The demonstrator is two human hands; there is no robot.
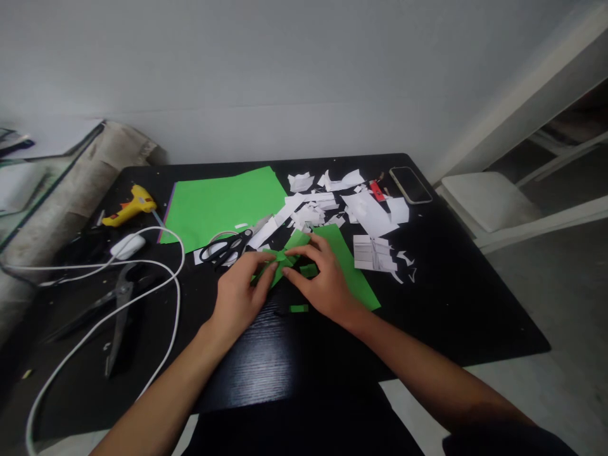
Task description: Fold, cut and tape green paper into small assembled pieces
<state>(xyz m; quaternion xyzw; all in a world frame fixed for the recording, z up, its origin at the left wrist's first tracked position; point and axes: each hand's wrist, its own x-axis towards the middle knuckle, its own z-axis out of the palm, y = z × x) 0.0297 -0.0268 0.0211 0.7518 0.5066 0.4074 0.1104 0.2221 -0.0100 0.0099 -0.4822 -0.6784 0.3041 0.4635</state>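
A folded green paper piece (281, 256), with strips or flaps that spread outward, is held between my two hands over the black table (256, 361). My left hand (244, 285) pinches its left side with thumb and forefinger. From the other side my right hand (325, 278) grips it with bent fingers, partly hiding it. Under and beside my right hand lies a green paper sheet (354, 272). Small green scraps (299, 308) sit just below the hands. Black-handled scissors (225, 249) rest left of the paper piece, beside a roll of tape.
A large green sheet (223, 206) lies behind, with white paper scraps (313, 212) to its right. A phone (411, 185) is at the far right corner. On the left are a yellow glue gun (130, 206), a looping white cable (178, 297) and large shears (121, 310).
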